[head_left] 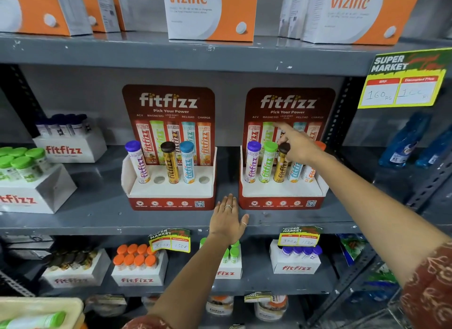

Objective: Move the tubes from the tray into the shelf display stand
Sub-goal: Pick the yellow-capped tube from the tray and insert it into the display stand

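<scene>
Two red fitfizz display stands sit on the middle shelf. The left stand (168, 194) holds a purple-capped tube (138, 162), a brown-capped tube (170, 164) and a blue-capped tube (187, 162); its second and fifth holes are empty. The right stand (281, 194) holds five tubes. My right hand (297, 145) is at their tops: the index finger points up, the thumb touches the tilted brown-capped tube (281, 167), and curled fingers hide the blue tube's cap. My left hand (227, 221) lies flat and empty on the shelf between the stands. A beige tray (36, 304) at bottom left holds a green-capped tube (34, 321).
White fitfizz boxes of tubes stand at the left of the middle shelf (71, 145) and along the lower shelf (137, 267). Vizinc boxes (210, 12) fill the top shelf. Price tags (403, 83) hang from shelf edges. Blue bottles (403, 142) stand at the right.
</scene>
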Available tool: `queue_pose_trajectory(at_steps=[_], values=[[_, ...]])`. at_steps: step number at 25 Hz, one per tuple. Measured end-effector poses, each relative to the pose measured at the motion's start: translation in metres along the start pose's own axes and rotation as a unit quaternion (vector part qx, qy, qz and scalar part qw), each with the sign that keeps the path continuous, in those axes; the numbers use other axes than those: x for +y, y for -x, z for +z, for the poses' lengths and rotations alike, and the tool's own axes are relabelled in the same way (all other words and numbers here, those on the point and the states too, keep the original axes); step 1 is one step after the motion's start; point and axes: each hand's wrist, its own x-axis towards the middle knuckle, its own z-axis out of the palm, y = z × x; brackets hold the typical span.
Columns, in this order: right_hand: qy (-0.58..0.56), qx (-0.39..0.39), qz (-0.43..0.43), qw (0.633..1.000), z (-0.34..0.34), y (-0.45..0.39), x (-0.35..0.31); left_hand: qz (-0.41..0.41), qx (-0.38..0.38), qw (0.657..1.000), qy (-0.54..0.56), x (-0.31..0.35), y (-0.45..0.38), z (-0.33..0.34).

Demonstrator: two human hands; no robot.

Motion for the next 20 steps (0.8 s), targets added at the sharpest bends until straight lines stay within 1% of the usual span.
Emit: queue_pose_trajectory(at_steps=[2, 4, 6, 7, 9, 10, 11, 13, 15, 17, 20], values=[[0.021, -0.009, -0.014, 1.000, 0.004, -0.001, -0.001, -0.002, 0.004, 1.000, -0.001, 0.001, 0.000, -0.001], [0.058, 0.013, -0.043, 0.997, 0.010, -0.001, -0.004, -0.008, -0.002, 1.000, 0.001, 0.002, 0.000, -0.002], [0.107, 0.081, -0.089, 0.987, 0.019, 0.004, -0.016, -0.013, 0.010, 1.000, 0.024, 0.002, 0.009, -0.007], [0.121, 0.129, -0.123, 0.977, 0.024, 0.009, -0.025, -0.008, 0.040, 0.998, 0.045, -0.002, 0.017, -0.009], [0.120, 0.224, -0.214, 0.943, 0.038, 0.018, -0.049, 0.022, 0.128, 0.990, 0.063, -0.014, 0.044, -0.014], [0.113, 0.260, -0.261, 0.923, 0.046, 0.022, -0.063, 0.041, 0.144, 0.987, 0.058, -0.023, 0.058, -0.013], [0.104, 0.279, -0.298, 0.907, 0.055, 0.024, -0.076, 0.061, 0.163, 0.984, 0.045, -0.038, 0.069, -0.008], [0.089, 0.270, -0.345, 0.894, 0.080, 0.027, -0.106, 0.052, 0.169, 0.984, 0.014, -0.076, 0.095, -0.004], [0.074, 0.238, -0.383, 0.890, 0.113, 0.029, -0.142, 0.016, 0.163, 0.986, -0.001, -0.123, 0.120, -0.002], [0.052, 0.199, -0.410, 0.888, 0.150, 0.034, -0.177, -0.027, 0.159, 0.987, -0.025, -0.172, 0.148, 0.004], [0.013, 0.137, -0.442, 0.886, 0.215, 0.046, -0.231, -0.104, 0.126, 0.986, -0.045, -0.239, 0.196, 0.020]])
